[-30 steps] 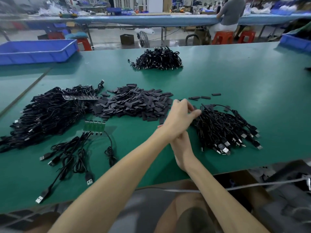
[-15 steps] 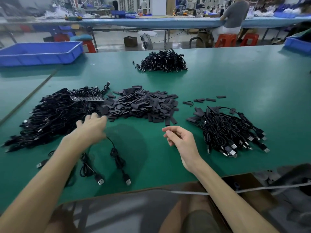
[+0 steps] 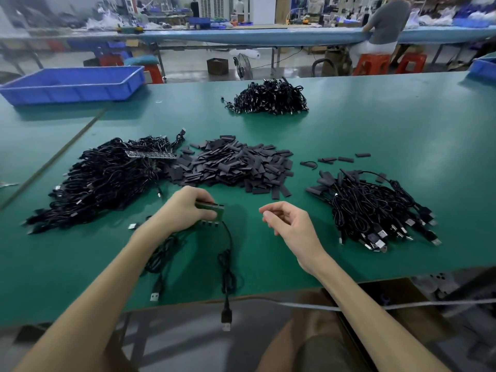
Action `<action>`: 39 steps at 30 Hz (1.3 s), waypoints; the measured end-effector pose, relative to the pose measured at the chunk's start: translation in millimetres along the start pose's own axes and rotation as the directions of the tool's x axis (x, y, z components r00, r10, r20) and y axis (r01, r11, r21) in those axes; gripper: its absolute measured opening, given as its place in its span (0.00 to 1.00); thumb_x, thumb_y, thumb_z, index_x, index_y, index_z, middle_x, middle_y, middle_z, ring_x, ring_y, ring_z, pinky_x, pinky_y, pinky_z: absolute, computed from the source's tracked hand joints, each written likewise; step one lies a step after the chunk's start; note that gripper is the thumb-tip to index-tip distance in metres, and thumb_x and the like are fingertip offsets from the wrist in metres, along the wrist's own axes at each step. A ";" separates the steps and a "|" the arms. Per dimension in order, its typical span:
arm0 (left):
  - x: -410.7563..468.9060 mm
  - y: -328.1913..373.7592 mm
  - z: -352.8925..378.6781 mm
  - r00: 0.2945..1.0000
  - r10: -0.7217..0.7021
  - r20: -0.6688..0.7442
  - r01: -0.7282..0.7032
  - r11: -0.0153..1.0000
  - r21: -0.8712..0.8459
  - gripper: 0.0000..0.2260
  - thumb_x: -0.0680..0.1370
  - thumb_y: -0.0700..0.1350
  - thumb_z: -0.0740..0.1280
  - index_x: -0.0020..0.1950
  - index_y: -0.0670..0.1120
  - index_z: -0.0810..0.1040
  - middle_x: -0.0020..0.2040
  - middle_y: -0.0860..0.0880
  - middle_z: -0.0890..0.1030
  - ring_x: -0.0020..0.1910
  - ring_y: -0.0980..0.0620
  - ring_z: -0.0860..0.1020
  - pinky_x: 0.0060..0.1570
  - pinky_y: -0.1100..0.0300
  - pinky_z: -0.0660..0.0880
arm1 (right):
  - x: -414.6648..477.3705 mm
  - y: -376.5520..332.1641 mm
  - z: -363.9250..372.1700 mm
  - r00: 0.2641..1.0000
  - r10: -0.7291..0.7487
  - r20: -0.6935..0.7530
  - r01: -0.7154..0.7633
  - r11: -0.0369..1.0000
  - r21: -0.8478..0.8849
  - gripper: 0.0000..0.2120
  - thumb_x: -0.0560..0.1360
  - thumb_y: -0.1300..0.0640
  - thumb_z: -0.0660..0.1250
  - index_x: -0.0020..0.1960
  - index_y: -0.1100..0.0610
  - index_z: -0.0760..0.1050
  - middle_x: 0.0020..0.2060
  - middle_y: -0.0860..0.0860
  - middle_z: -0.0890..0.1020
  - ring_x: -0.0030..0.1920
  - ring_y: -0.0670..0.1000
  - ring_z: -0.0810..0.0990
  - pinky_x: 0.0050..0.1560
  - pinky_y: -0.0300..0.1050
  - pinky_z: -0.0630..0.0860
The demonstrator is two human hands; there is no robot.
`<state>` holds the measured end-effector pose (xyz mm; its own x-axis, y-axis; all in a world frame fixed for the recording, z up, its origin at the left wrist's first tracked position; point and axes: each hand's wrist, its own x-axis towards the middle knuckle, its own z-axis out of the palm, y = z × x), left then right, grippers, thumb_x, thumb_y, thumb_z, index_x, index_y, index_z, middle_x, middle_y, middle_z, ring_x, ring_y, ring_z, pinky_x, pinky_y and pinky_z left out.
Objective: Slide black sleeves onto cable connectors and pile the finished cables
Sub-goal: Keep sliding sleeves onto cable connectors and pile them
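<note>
The left hand (image 3: 185, 208) is covering most of the green board (image 3: 214, 209) and the cable (image 3: 227, 264) ends there; the far benches are blurring.

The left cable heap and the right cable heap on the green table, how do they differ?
The left cable heap is larger and sprawls wide; the right cable heap is smaller and tighter. The right heap shows dark sleeves at its far-left edge and plugs fanned toward the person; the left shows none clearly. Both are tangled black cables.

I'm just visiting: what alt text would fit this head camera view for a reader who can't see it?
A person's left hand grips a small green board with cables attached, over a green table; the right hand is empty. Beyond lie black sleeves between two cable piles.
</note>
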<state>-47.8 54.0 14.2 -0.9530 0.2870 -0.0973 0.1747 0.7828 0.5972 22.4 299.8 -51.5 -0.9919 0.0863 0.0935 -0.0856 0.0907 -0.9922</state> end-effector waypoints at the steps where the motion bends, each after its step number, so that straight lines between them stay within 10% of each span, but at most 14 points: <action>1: -0.9 6.4 6.8 0.999 0.030 0.013 -0.030 0.999 -0.042 0.05 0.74 0.42 0.77 0.45 0.49 0.82 0.40 0.49 0.84 0.41 0.49 0.81 0.46 0.56 0.75 | -0.5 -0.6 1.5 0.999 -0.013 0.029 0.014 0.999 -0.045 0.04 0.80 0.57 0.72 0.51 0.50 0.84 0.43 0.45 0.86 0.44 0.44 0.82 0.44 0.37 0.76; 26: -2.0 48.2 59.4 1.000 0.025 -0.013 -0.027 0.986 -0.162 0.04 0.74 0.44 0.75 0.43 0.52 0.82 0.36 0.52 0.83 0.31 0.57 0.77 0.28 0.68 0.70 | 5.0 0.5 8.5 1.000 0.021 -0.003 -0.021 0.961 -0.277 0.08 0.76 0.55 0.75 0.42 0.54 0.76 0.35 0.48 0.81 0.36 0.47 0.76 0.43 0.55 0.76; 39: -5.2 53.6 65.5 0.998 -0.028 -0.048 0.020 0.988 -0.151 0.06 0.74 0.46 0.75 0.50 0.48 0.84 0.40 0.49 0.84 0.38 0.50 0.80 0.36 0.59 0.74 | 5.5 4.4 6.4 1.000 0.024 -0.017 -0.028 0.967 -0.253 0.08 0.77 0.57 0.74 0.42 0.54 0.75 0.33 0.46 0.79 0.35 0.46 0.74 0.40 0.50 0.73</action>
<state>-17.3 130.6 -5.3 -0.9683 0.2381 -0.0755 0.1159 0.6958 0.7088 16.0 294.4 -55.8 -0.9919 0.1055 0.0706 -0.0312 0.3368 -0.9411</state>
